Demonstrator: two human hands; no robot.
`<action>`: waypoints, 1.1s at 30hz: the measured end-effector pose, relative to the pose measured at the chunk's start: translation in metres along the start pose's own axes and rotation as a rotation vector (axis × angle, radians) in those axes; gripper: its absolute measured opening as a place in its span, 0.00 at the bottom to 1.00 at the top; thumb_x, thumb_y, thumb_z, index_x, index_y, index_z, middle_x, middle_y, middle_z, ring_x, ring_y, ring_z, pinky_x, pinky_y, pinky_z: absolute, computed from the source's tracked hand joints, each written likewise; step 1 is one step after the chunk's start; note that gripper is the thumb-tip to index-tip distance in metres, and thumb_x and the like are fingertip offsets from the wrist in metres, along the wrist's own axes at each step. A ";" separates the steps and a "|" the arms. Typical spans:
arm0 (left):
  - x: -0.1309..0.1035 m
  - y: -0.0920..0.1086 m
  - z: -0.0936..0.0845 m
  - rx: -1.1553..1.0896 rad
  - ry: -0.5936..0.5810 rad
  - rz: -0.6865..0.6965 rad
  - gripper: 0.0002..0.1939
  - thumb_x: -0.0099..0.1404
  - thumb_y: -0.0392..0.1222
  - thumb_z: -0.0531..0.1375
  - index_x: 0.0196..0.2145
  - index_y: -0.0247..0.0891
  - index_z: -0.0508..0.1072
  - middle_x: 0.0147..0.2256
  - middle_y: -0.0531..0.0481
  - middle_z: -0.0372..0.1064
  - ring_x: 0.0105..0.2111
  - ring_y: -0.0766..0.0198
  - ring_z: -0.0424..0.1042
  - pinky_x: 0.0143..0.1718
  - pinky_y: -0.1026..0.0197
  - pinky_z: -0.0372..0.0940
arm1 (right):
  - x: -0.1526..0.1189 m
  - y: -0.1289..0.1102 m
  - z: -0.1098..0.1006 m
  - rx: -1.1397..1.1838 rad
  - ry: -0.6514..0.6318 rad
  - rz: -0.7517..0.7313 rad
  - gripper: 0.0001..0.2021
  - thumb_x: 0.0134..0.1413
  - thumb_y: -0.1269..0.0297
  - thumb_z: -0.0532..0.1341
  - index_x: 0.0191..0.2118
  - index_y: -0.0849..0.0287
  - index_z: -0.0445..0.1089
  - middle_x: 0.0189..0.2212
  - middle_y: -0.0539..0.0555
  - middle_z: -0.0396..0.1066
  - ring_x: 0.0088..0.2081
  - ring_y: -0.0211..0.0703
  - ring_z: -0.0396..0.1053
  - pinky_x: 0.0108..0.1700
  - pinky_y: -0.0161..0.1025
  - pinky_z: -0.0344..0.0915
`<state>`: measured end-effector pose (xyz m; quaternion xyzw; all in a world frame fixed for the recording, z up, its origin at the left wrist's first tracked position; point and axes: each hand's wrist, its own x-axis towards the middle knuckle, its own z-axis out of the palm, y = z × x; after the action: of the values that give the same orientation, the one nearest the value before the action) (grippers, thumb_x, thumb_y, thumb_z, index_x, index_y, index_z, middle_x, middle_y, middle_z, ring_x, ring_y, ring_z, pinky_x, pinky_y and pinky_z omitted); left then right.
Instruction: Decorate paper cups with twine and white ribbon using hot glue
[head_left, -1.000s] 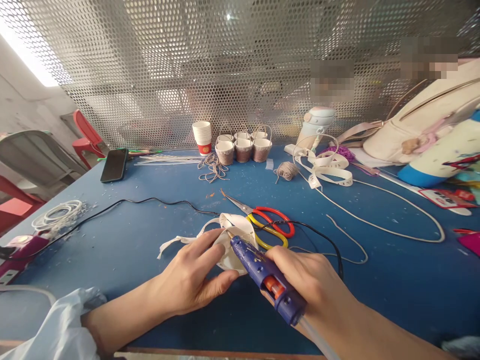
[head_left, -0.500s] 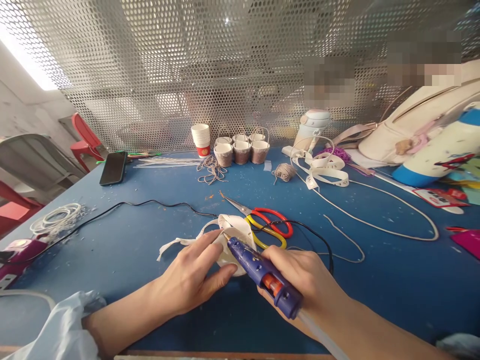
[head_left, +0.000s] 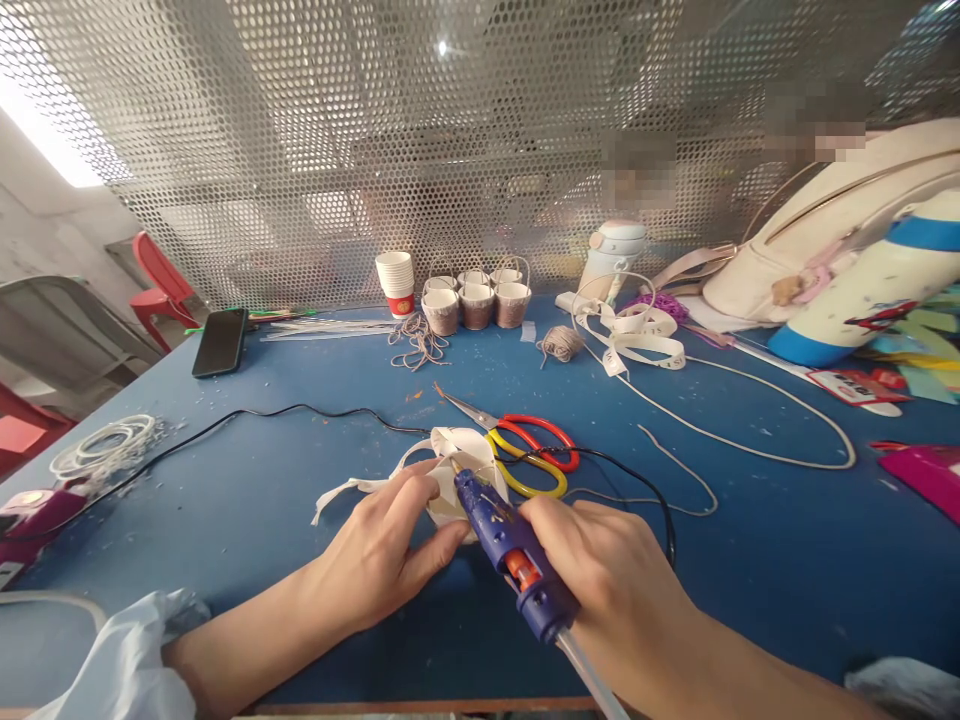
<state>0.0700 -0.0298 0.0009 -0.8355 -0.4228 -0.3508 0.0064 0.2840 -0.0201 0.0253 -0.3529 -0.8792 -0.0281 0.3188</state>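
My right hand [head_left: 600, 560] is wrapped round a dark blue glue gun [head_left: 510, 545], with a clear glue stick [head_left: 589, 675] coming out of its rear. The gun's nozzle points at the inside of a white paper cup [head_left: 444, 497]. My left hand [head_left: 397, 545] holds this cup from the left, fingers at its rim and thumb on its near side. A white ribbon [head_left: 352, 486] loops at the cup's far side and trails left. Just beyond lie scissors [head_left: 534, 455] with one red and one yellow handle.
Small twine-wrapped cups [head_left: 476, 305], a paper cup stack [head_left: 395, 280] and a twine ball [head_left: 561, 344] stand at the back. A phone [head_left: 220, 341] lies left. A black cord [head_left: 289, 409] crosses the table [head_left: 300, 640]. Bottle [head_left: 855, 300] and bag are at right.
The glue gun's rear end has swung left and is more upright, with its nozzle still at the cup. The whole view has shifted slightly.
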 end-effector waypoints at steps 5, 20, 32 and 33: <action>0.000 0.001 0.001 -0.002 -0.009 -0.044 0.04 0.69 0.41 0.52 0.41 0.40 0.63 0.39 0.45 0.75 0.32 0.63 0.76 0.31 0.63 0.71 | 0.000 -0.005 -0.002 -0.074 0.003 -0.015 0.10 0.51 0.76 0.49 0.24 0.56 0.58 0.14 0.47 0.60 0.16 0.36 0.57 0.23 0.36 0.46; 0.000 0.004 0.001 -0.034 -0.011 -0.068 0.09 0.70 0.46 0.53 0.39 0.39 0.64 0.30 0.51 0.69 0.28 0.63 0.72 0.28 0.63 0.68 | -0.012 -0.014 -0.007 0.006 -0.108 0.174 0.06 0.54 0.72 0.52 0.29 0.57 0.61 0.19 0.49 0.68 0.18 0.40 0.66 0.22 0.37 0.50; 0.003 0.000 0.001 -0.045 0.013 -0.025 0.07 0.70 0.41 0.53 0.41 0.38 0.67 0.45 0.42 0.70 0.40 0.62 0.75 0.39 0.63 0.72 | 0.010 0.006 -0.009 0.644 0.063 0.794 0.15 0.53 0.48 0.62 0.36 0.56 0.70 0.25 0.49 0.72 0.28 0.43 0.70 0.29 0.36 0.64; 0.004 0.000 0.001 -0.041 0.013 -0.020 0.06 0.70 0.41 0.53 0.41 0.38 0.68 0.45 0.42 0.69 0.40 0.63 0.75 0.38 0.64 0.71 | 0.013 0.012 -0.003 0.698 0.049 0.795 0.16 0.53 0.48 0.62 0.37 0.56 0.70 0.29 0.50 0.74 0.32 0.45 0.72 0.32 0.36 0.66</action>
<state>0.0715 -0.0268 0.0026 -0.8290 -0.4237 -0.3648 -0.0114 0.2862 -0.0037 0.0336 -0.5313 -0.6270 0.3810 0.4236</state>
